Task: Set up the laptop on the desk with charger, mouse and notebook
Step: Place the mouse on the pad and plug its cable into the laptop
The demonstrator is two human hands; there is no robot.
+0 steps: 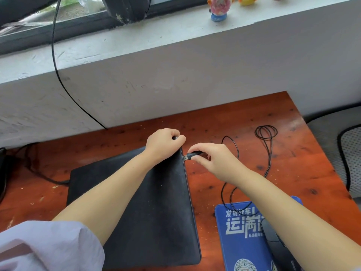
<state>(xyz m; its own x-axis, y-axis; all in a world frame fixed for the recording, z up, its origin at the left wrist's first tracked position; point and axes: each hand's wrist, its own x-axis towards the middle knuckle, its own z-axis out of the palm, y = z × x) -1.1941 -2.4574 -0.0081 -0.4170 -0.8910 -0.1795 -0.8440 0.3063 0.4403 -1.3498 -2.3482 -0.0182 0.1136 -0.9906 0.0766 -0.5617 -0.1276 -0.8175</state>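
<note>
A closed black laptop (pixel 156 202) lies on the reddish wooden desk (pixel 244 122). My left hand (pixel 164 144) grips the laptop's far right corner. My right hand (pixel 213 159) pinches a black USB plug (pixel 190 155), its metal tip touching the laptop's right edge. The plug's thin black cable (pixel 266 133) loops over the desk and runs back to a black mouse (pixel 277 243), which lies on a blue mouse pad (pixel 240 237) and is partly hidden by my right forearm. A second black cable (pixel 46 178) reaches the laptop's left side. No notebook is in view.
A white wall and windowsill (pixel 175 45) stand right behind the desk, with small figurines (pixel 219 8) on the sill. A black cord (pixel 58 75) hangs down the wall. A mesh chair (pixel 349 153) sits off the desk's right edge.
</note>
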